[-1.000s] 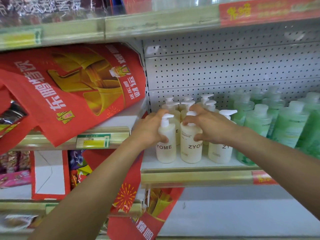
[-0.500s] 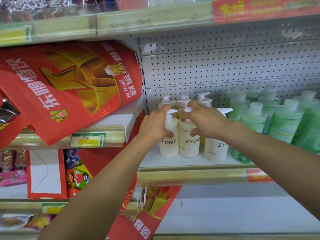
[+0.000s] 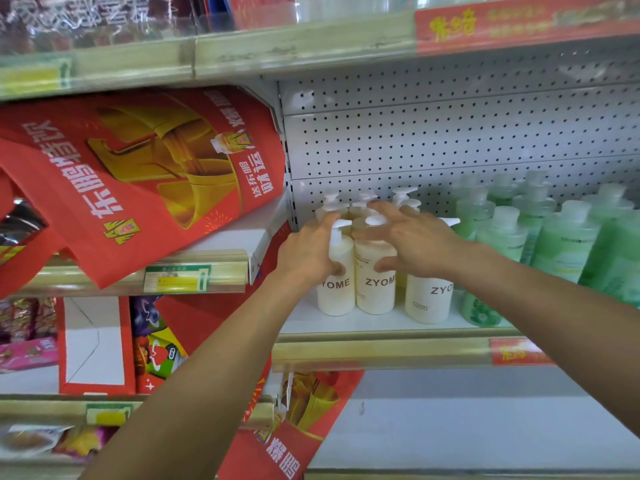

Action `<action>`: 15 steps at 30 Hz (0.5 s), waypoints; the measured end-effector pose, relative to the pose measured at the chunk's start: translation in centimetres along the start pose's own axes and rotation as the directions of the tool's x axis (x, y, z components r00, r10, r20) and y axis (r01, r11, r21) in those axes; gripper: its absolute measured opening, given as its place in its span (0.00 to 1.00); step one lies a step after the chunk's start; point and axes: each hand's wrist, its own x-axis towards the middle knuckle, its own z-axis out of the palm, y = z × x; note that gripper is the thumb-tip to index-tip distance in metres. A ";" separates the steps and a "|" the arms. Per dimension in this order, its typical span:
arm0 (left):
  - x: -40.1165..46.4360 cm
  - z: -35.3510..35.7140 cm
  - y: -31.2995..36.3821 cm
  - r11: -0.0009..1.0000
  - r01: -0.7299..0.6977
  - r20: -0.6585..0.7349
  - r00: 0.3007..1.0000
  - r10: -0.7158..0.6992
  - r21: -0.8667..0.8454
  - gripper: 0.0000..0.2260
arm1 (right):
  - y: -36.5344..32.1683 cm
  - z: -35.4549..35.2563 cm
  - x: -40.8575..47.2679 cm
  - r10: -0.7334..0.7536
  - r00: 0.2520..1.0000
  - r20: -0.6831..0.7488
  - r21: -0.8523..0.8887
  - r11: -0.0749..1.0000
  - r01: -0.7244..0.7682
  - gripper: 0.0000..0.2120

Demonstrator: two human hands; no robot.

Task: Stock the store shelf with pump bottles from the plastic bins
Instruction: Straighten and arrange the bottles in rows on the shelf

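Bottles first: two cream pump bottles at the front of the store shelf [image 3: 381, 327], standing upright, long axes vertical, "ZYOME" labels facing out to the aisle. Left cream bottle [image 3: 336, 289] and middle cream bottle [image 3: 375, 289] touch side by side; a third cream bottle [image 3: 429, 299] stands just beside them to the right, slightly nearer the edge. More cream bottles sit behind in rows, pump heads only visible. Pump spout on the left bottle seems to point right; others partly hidden by fingers.

Left hand [image 3: 304, 252] wraps the left bottle's shoulder from the left side, closed on it. Right hand [image 3: 412, 244] lies over the middle bottle, fingers spread across the pump top, thumb on the front of the body, a loose hold rather than a tight clamp. Looks like squaring up: pressing the pair together and into line with the row, labels forward. Judgement only.

Green bottles [image 3: 561, 244] fill the shelf to the right, upright, close-packed, touching the cream group's right edge or nearly so. Pegboard back panel [image 3: 450, 140] behind. Red promo bag [image 3: 145, 174] hangs tilted on the neighbouring shelf to the left, near the left hand but apart. No plastic bins in view.
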 end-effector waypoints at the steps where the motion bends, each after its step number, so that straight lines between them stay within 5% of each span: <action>1: -0.2 0.2 0.0 1.000 0.010 0.008 1.000 -0.010 -0.002 0.45 | 0.5 -0.7 -0.7 -0.002 1.000 -0.020 0.021 1.000 0.003 0.34; 4: -1.0 1.2 0.2 1.000 0.014 -0.093 0.996 -0.013 0.017 0.48 | 2.8 -2.5 -3.0 0.038 0.996 -0.078 0.117 0.993 -0.029 0.37; 7: -1.5 2.2 1.1 0.991 -0.091 -0.279 0.953 0.116 0.102 0.46 | 4.5 -2.4 -4.8 0.109 0.994 0.030 0.087 0.990 -0.111 0.39; 15: -0.2 2.7 2.7 0.964 -0.182 -0.212 0.952 0.222 0.192 0.38 | 4.4 0.6 -4.5 0.149 0.989 -0.006 0.012 0.989 -0.148 0.33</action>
